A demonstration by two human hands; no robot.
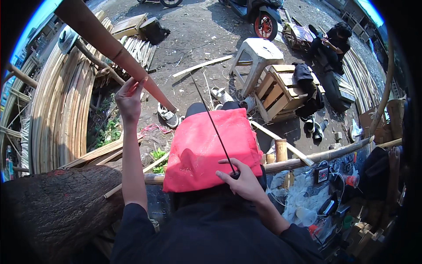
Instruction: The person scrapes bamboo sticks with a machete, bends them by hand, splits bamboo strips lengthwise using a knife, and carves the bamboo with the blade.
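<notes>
My left hand [129,100] is raised, its thumb and fingers pinching the edge of a long reddish-brown bamboo piece [115,52]. The bamboo slants from the upper left down to a cut end near a shoe. Over my lap lies a bright pink-red cloth [204,147] with small pale specks on it. Above the cloth's right part, my right hand [244,181] holds a thin black rod [212,119] by its short dark handle. The rod points up and away to the left, past the cloth's far edge. Part of my right fingers' grip is hidden.
Long bamboo strips [61,119] are stacked at left, beside a thick log [66,211]. Ahead stand a pale plastic stool [259,53], a wooden crate [283,90] with dark clothing, and a motorbike [259,15]. Another person [332,48] sits far right. Cables and cups clutter a surface [285,193] lower right.
</notes>
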